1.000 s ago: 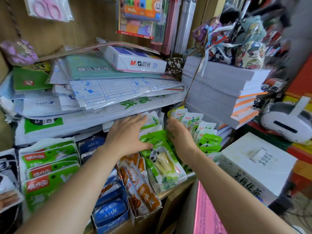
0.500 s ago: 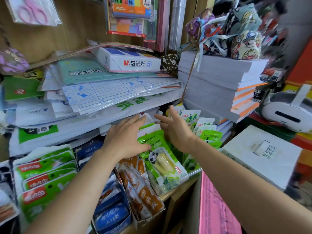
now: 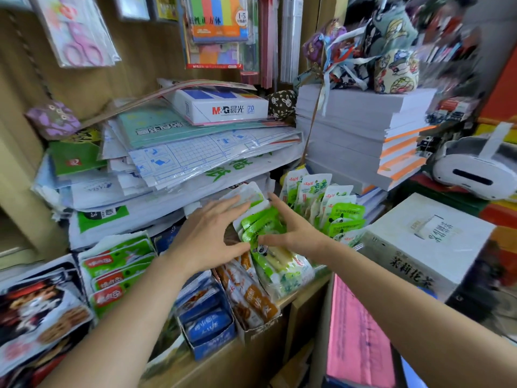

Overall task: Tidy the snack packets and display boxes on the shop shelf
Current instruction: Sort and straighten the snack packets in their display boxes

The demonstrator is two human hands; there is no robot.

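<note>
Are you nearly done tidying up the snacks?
Partly. The blue packets and orange-brown packets already sit in rows in their display boxes. The left hand and right hand press flat on the green panda packets, squaring that stack. The green-and-white packets to the right stand jumbled, so they look left to do.

A white paper box (image 3: 223, 107) is laid on a far pile of wrapped sheets (image 3: 195, 152). To its right, white paper reams (image 3: 349, 135) are stacked and topped by cloth pouches (image 3: 391, 71). Pink scissors (image 3: 81, 49) are hung far left. A white headset (image 3: 472, 175) is set at the right, with a white carton (image 3: 428, 239) nearer and a pink board (image 3: 358, 331) nearest.
</note>
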